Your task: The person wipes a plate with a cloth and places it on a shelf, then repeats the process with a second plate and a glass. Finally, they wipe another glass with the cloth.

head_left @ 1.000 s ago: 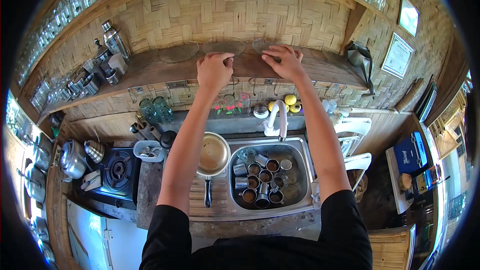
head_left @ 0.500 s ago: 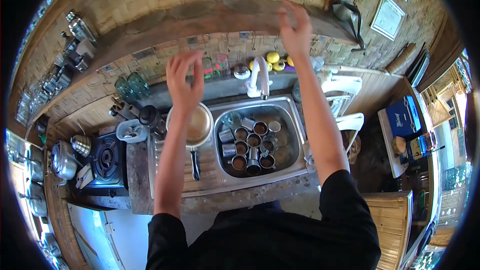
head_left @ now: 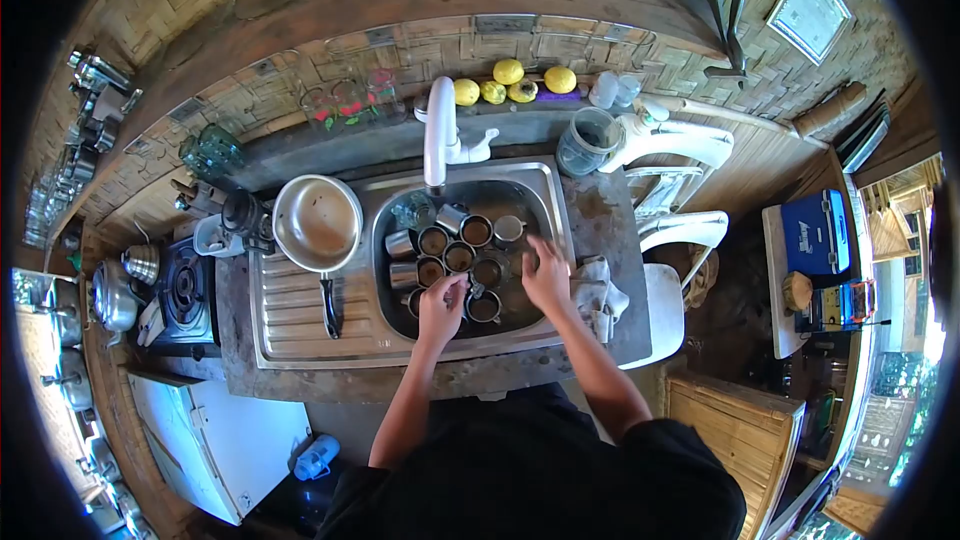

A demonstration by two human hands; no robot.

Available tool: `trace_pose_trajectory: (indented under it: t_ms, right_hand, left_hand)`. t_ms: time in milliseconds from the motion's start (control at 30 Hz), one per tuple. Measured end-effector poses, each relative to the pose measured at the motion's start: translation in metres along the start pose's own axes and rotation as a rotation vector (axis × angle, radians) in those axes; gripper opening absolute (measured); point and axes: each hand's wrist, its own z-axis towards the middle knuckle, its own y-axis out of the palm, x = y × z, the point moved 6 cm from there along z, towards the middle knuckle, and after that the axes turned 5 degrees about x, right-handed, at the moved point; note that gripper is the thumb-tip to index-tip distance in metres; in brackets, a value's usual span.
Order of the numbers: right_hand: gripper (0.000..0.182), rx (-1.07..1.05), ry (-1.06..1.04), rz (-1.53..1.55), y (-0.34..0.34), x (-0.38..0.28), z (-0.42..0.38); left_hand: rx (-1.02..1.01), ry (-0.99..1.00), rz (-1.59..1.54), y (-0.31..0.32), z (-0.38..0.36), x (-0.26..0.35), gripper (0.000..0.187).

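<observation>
Several metal cups (head_left: 460, 258) with brown insides stand close together in the steel sink (head_left: 553, 202), a clear glass (head_left: 413, 210) among them at the back left. Low over the front cups is my left hand (head_left: 441, 314), its fingers curled together; I cannot tell what is between them. My right hand (head_left: 547, 282) hangs over the sink's right side with thumb and fingers apart, holding nothing, near a pale cup (head_left: 508, 229). A white faucet (head_left: 437, 135) arches over the back of the basin.
On the ribbed drainboard (head_left: 290, 315) lies a pan (head_left: 318, 223) with a black handle. A clear bucket (head_left: 588, 143) and a cloth (head_left: 597, 300) are right of the sink. Yellow fruits (head_left: 508, 72) line the back ledge; white chairs (head_left: 684, 232) stand at the right.
Both hands have come down from in front of the wall shelf to the sink, the left one curling its fingers. The view has shifted, and the cloth now shows.
</observation>
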Motion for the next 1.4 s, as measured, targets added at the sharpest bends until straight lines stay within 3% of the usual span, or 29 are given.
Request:
trace_pose_trajectory:
  t_ms: [167, 267, 367, 467, 600, 700, 733, 833, 967, 1100, 1200, 1267, 1400]
  right_hand:
    - [0.032, -0.069, -0.2, -0.068, 0.039, 0.022, 0.109]
    - [0.028, -0.204, -0.249, -0.251, 0.066, 0.015, 0.142]
    - [0.022, -0.225, -0.276, -0.224, 0.097, 0.028, 0.153]
    - [0.019, -0.261, -0.337, -0.233, 0.089, 0.023, 0.153]
    - [0.011, -0.127, -0.432, -0.118, 0.04, 0.006, 0.158]
    - [0.012, -0.072, -0.362, 0.106, 0.002, 0.003, 0.156]
    - [0.012, 0.03, -0.405, 0.159, -0.017, -0.003, 0.152]
    - [0.01, 0.109, -0.229, 0.299, -0.056, -0.001, 0.132]
    - [0.013, 0.186, 0.131, 0.672, -0.051, 0.056, 0.097]
    - [0.013, 0.223, 0.159, 0.865, -0.058, 0.061, 0.062]
    - [0.007, 0.193, 0.013, 0.771, -0.078, 0.044, 0.048]
    - [0.017, 0.164, -0.091, 0.773, -0.079, 0.036, 0.038]
    - [0.019, 0.176, -0.222, 0.68, -0.087, 0.009, 0.02]
  left_hand:
    - [0.157, 0.068, 0.01, 0.026, 0.032, 0.004, 0.016]
    - [0.26, -0.019, -0.032, 0.022, 0.033, -0.017, 0.018]
    - [0.313, -0.14, -0.051, 0.008, 0.023, -0.021, 0.019]
    - [0.386, -0.164, -0.042, -0.009, 0.002, -0.031, 0.018]
    - [0.52, -0.215, 0.015, -0.035, -0.022, -0.061, 0.016]
    - [0.562, -0.166, -0.076, -0.037, -0.032, -0.058, 0.016]
    - [0.55, -0.173, -0.084, -0.034, -0.033, -0.052, 0.017]
    - [0.498, -0.165, -0.137, -0.015, -0.031, -0.027, 0.019]
    - [0.425, -0.101, -0.151, 0.018, -0.016, 0.015, 0.021]
    - [0.3, -0.045, 0.006, 0.039, -0.005, 0.057, 0.045]
    - [0.312, -0.027, -0.009, 0.05, 0.001, 0.073, 0.053]
    - [0.278, 0.066, -0.002, 0.055, 0.005, 0.079, 0.054]
    - [0.282, 0.232, 0.062, 0.059, -0.003, 0.084, 0.056]
